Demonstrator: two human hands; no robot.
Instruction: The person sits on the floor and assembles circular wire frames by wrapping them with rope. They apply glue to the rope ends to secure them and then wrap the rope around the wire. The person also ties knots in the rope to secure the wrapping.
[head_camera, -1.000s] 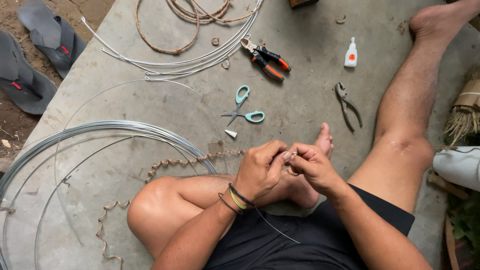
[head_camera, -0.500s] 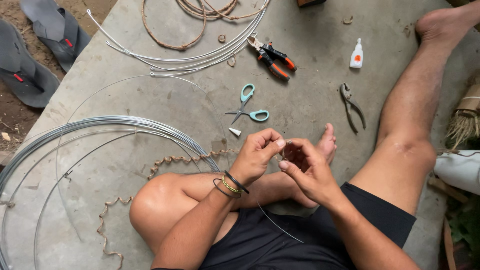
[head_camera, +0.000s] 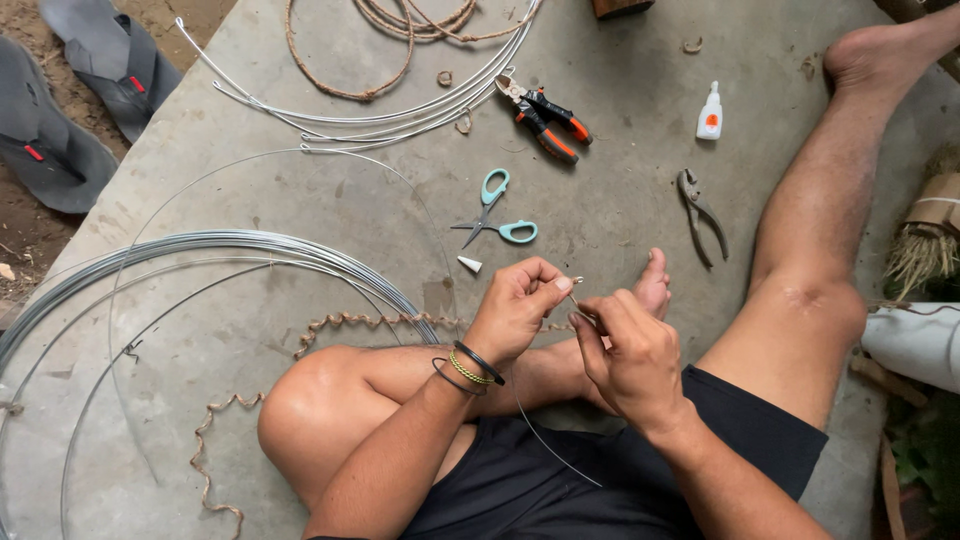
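Note:
I sit on a concrete floor with one leg folded and the other stretched out. My left hand (head_camera: 518, 310), with bracelets at the wrist, and my right hand (head_camera: 628, 352) meet in front of me, both pinching a thin metal wire (head_camera: 575, 291). The wire's end pokes out between the fingertips, and its long part curves down over my black shorts. A twisted brown rope (head_camera: 345, 322) lies on the floor by my folded knee.
A big coil of silver wire (head_camera: 200, 250) lies at the left. Teal scissors (head_camera: 495, 212), orange-handled cutters (head_camera: 545, 115), metal pliers (head_camera: 700, 215), a small glue bottle (head_camera: 709, 112) and rope hoops (head_camera: 350, 60) are ahead. Grey sandals (head_camera: 80, 90) rest at the far left.
Both hands have stayed together on the wire and shifted slightly; the fingers have reworked their pinch near the wire's end. The tools on the floor have not moved.

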